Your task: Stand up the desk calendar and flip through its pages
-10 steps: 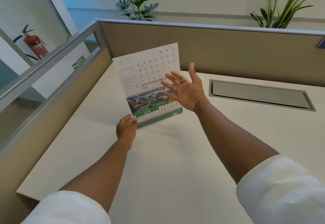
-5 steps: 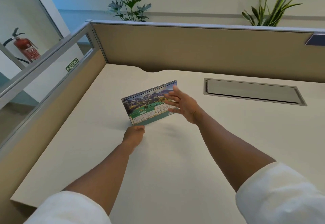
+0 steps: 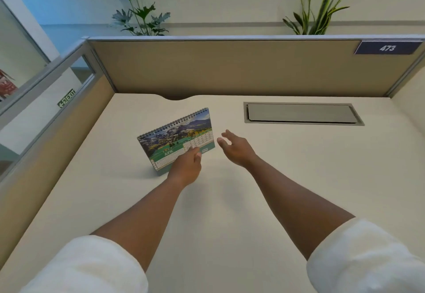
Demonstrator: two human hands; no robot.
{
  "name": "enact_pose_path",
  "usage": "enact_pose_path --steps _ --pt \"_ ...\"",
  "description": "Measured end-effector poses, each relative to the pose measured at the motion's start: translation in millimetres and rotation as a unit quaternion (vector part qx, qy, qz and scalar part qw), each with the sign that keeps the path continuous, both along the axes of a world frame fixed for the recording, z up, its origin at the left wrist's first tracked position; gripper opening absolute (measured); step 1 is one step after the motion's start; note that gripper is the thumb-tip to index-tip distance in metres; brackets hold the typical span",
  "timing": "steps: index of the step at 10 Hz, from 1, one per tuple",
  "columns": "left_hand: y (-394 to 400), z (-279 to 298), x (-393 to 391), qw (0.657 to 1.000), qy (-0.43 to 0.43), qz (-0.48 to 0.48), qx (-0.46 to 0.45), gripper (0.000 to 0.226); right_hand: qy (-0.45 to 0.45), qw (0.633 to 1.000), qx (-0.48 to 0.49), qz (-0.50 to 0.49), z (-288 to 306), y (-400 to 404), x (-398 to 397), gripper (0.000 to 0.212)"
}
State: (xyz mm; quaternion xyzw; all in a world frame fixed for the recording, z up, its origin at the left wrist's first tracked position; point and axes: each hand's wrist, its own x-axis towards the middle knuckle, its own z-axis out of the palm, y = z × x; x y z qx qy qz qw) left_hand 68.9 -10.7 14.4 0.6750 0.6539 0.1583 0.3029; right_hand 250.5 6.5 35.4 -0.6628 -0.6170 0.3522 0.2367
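The desk calendar (image 3: 174,139) stands upright on the cream desk (image 3: 230,200), left of centre. It is spiral-bound at the top and shows a mountain picture and the JUNE page. My left hand (image 3: 186,168) is in front of it, with thumb and fingertips closed on the lower edge of the front page near its middle. My right hand (image 3: 235,149) hovers just to the right of the calendar, palm turned left and fingers spread. It holds nothing and does not touch the calendar.
A grey cable flap (image 3: 301,113) lies flush in the desk at the back right. Tan partition walls (image 3: 230,69) close off the back and left sides. A plate reading 473 (image 3: 387,48) hangs at the top right. Plants (image 3: 140,16) stand behind the partition.
The lifted page has gone over the back, so the calendar shows June. My right hand has let go and drawn back to the right. My left hand has slid from the lower-left corner to the front page's lower edge.
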Motion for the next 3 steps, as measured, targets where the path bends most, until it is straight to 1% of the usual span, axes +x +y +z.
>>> enact_pose_path --steps 1,2,3 --pt "2.7 7.4 14.7 0.998 0.033 -0.045 -0.011 0.052 -0.043 0.999 0.015 -0.006 -0.3 -3.9 12.4 0.053" --pt "1.7 20.3 29.5 0.993 0.072 -0.093 0.004 0.054 -0.080 0.996 0.027 -0.006 5.7 -11.1 22.0 0.053" --pt "5.7 30.7 45.2 0.989 0.088 -0.115 0.039 0.055 -0.119 0.991 0.054 -0.012 9.3 -12.5 27.9 0.053"
